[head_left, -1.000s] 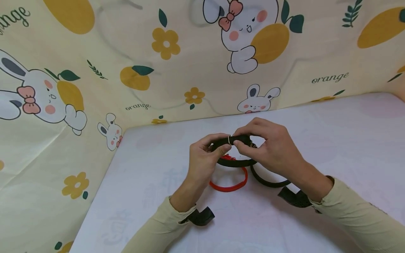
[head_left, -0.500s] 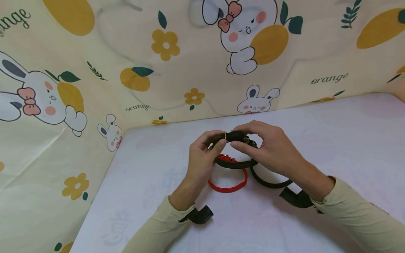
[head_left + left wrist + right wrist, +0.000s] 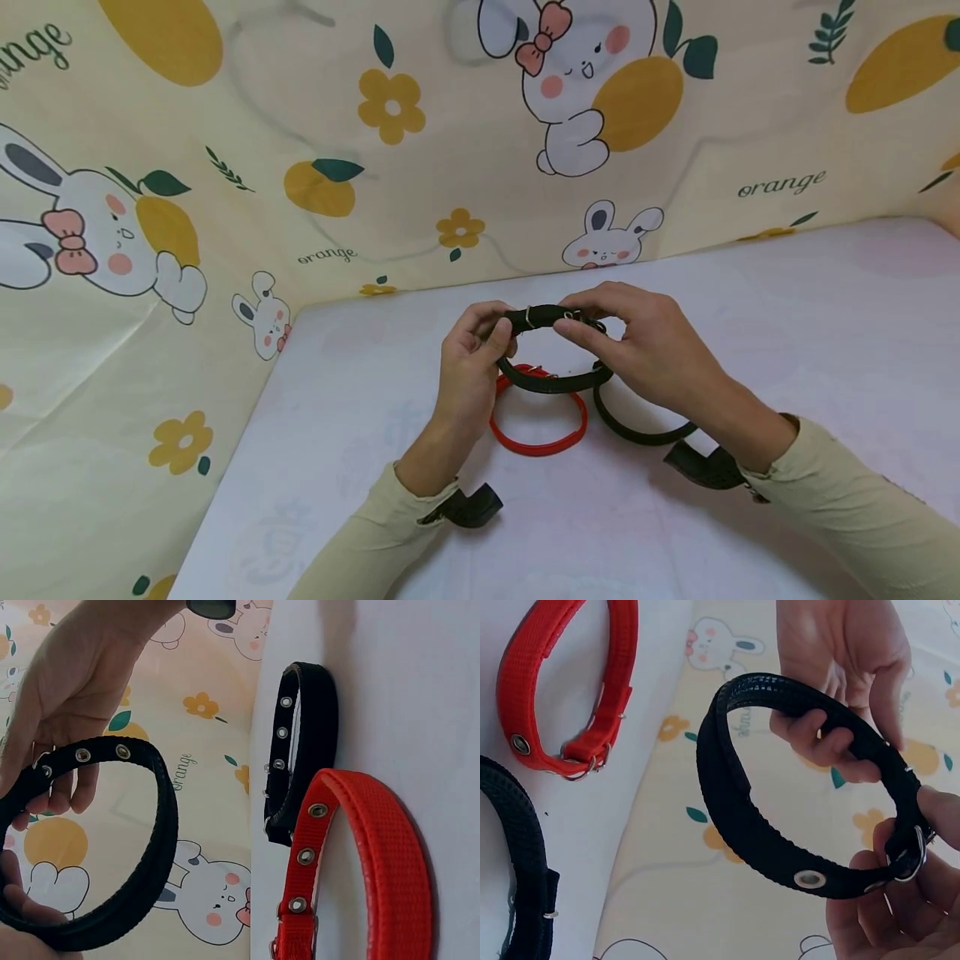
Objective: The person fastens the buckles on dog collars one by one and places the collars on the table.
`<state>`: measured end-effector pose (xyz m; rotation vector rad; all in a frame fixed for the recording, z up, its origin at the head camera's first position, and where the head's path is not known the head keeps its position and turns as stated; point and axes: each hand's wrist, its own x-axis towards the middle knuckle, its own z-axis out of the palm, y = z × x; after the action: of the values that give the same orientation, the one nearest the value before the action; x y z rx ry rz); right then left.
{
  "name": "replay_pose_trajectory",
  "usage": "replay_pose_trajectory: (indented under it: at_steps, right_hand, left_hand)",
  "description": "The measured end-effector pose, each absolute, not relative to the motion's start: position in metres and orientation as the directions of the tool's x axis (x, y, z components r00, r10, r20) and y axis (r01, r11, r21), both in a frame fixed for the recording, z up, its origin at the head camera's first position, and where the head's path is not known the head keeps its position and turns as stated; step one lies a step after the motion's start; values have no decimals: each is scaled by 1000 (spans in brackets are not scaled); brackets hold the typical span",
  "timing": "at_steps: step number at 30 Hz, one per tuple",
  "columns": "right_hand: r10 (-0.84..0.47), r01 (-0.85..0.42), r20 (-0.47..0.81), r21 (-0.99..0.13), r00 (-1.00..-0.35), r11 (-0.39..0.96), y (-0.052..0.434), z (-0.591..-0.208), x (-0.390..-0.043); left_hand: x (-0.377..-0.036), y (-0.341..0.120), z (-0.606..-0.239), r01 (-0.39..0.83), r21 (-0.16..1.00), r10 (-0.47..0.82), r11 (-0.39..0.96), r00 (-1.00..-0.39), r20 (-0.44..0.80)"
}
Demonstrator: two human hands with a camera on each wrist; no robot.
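From my remote seat I see both hands holding one black collar (image 3: pixel 551 346) lifted above the bed (image 3: pixel 787 317), over the middle of its back half, not far from the back edge. My left hand (image 3: pixel 468 371) curls its fingers and thumb round the loop's left side. My right hand (image 3: pixel 648 350) pinches the top right, at the metal buckle (image 3: pixel 909 855); the right wrist view shows the fingertips closed on that ring.

Below it, on the bed, a red collar (image 3: pixel 538 421) lies flat, just left of a second black collar (image 3: pixel 637 421), which sits under my right wrist. I think the two touch at their near sides, but the raised loop covers that spot. A printed rabbit sheet (image 3: pixel 225 208) lines the bed's back and left edges.
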<state>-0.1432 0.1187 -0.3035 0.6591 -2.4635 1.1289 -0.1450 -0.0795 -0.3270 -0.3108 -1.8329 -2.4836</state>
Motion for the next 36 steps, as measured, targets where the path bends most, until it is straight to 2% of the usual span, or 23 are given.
replay_pose_trajectory:
  at_steps: [2,6,9,13,18,22,31,36]
  right_hand:
    - [-256,-540,492,-613,-832,576,119,-303,-143]
    - [-232,-524,490,-624,-840,580,120,-303,-146]
    - [-232,-481,431,-666,-872,571,121,-302,-147]
    - [-258,-441,358,-691,-897,573,123,-300,-149]
    - [-240,-417,343,-685,-908,598,127,-298,-152]
    - [-224,-382,309,-718,-924,583,130,-295,-152]
    - [-417,-487,285,-690,-863,536,139,-296,-157]
    - [-482,-601,374,-612,-793,514,138,-305,-161]
  left_hand:
    - [-146,-80,-328,147,941,98,-305,-978,184]
    - [-148,-83,-331,194,957,146,-218,-963,228]
    - [-149,-86,-332,250,955,155,-159,-949,274]
    - [-151,-91,-334,272,936,101,-225,-949,300]
    - [-152,-94,-330,259,895,41,-362,-955,293]
    - [-152,-95,-326,231,885,37,-404,-963,269]
    - [-157,-99,-323,103,882,-44,-459,-995,93]
    - [-159,-100,-320,80,871,-59,-485,-997,58]
